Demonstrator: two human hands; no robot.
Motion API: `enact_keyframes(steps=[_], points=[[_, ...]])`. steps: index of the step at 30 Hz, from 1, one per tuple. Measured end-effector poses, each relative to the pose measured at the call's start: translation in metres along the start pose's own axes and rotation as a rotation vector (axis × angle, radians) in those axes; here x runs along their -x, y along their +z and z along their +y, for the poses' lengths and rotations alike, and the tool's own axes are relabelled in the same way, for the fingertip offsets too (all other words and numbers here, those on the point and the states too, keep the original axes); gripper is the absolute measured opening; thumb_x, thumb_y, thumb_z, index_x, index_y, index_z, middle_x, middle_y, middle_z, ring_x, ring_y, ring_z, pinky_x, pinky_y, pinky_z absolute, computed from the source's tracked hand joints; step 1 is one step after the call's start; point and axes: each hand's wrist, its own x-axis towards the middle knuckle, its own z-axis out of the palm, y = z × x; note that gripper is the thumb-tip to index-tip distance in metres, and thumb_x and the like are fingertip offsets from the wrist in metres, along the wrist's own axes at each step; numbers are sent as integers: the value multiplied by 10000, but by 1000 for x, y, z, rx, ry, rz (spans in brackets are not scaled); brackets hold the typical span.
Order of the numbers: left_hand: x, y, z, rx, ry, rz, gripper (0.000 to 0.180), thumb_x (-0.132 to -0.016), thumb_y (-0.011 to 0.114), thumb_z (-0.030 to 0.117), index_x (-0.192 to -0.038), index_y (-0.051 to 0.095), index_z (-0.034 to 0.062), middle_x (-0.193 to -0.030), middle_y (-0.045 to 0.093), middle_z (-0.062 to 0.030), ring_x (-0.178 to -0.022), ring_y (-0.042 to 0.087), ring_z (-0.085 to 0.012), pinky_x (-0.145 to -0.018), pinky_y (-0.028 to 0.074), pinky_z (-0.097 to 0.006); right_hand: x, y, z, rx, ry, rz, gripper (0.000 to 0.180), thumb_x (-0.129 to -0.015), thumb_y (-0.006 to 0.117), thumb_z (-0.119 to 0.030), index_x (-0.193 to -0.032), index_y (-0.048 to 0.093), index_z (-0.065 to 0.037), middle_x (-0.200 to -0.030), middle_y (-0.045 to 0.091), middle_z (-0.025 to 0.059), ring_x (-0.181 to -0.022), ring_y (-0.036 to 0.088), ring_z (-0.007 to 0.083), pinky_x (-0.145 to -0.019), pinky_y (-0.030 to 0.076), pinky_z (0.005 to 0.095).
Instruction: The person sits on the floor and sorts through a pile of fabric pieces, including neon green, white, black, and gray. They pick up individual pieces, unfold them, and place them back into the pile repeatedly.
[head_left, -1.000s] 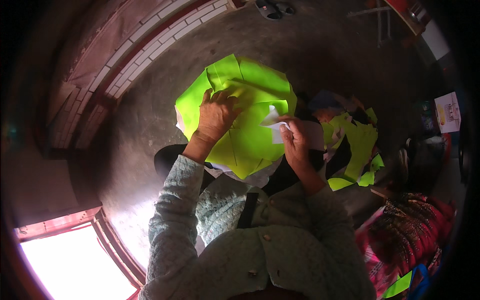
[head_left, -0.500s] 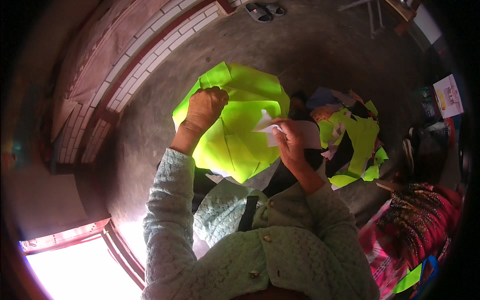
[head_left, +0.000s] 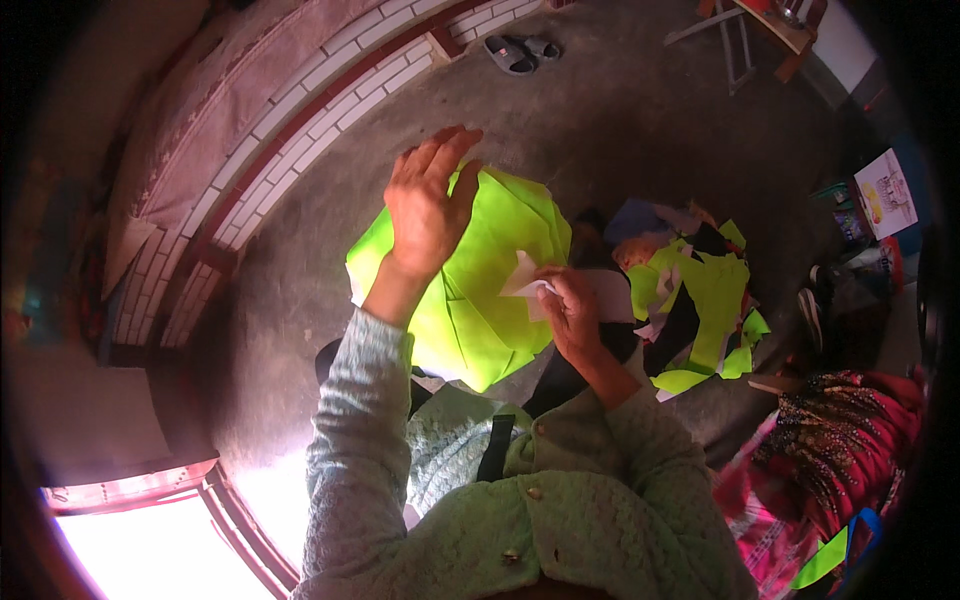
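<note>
A bundle of bright yellow-green fabric point(head_left: 490, 290) with folded layers lies in front of me, above my lap. Over its far left part I hold my left hand point(head_left: 430, 205), fingers stretched out and thumb apart, with nothing in it; whether it touches the fabric I cannot tell. My right hand point(head_left: 570, 312) pinches a thin white piece point(head_left: 607, 293), paper or cloth, at the bundle's right side. One crumpled corner of that piece sticks up left of my fingers, and the rest spreads out behind the hand to the right.
A heap of yellow-green, black and white scraps point(head_left: 715, 300) lies on the floor to the right. Grey slippers point(head_left: 520, 53) are at the far side. White brickwork point(head_left: 330, 110) edges the left. A red patterned cloth point(head_left: 840, 450) lies near right, with a white box point(head_left: 886, 195) beyond it.
My left hand has let go of the fabric, opened and moved farther away from me. The right hand keeps its pinch on the white piece. The view has shifted slightly.
</note>
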Motion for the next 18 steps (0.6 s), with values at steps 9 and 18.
enact_keyframes(steps=[9,18], points=[[3,-154,156,538,194,-13,47,-778,682,101,-821,670,87,-917,693,-67,-811,676,-187,-729,548,-324,5,3,8,76,-50,55,135,-838,623,-49,-969,601,-23,-979,617,138,-916,577,339,-802,454,400],[11,-146,169,759,299,-89,66,-832,616,77,-778,652,89,-771,656,-56,-649,613,-159,-585,507,-279,8,6,4,81,-16,-15,166,-869,590,-25,-1033,591,-2,-1056,576,134,-975,556,297,-855,440,357]])
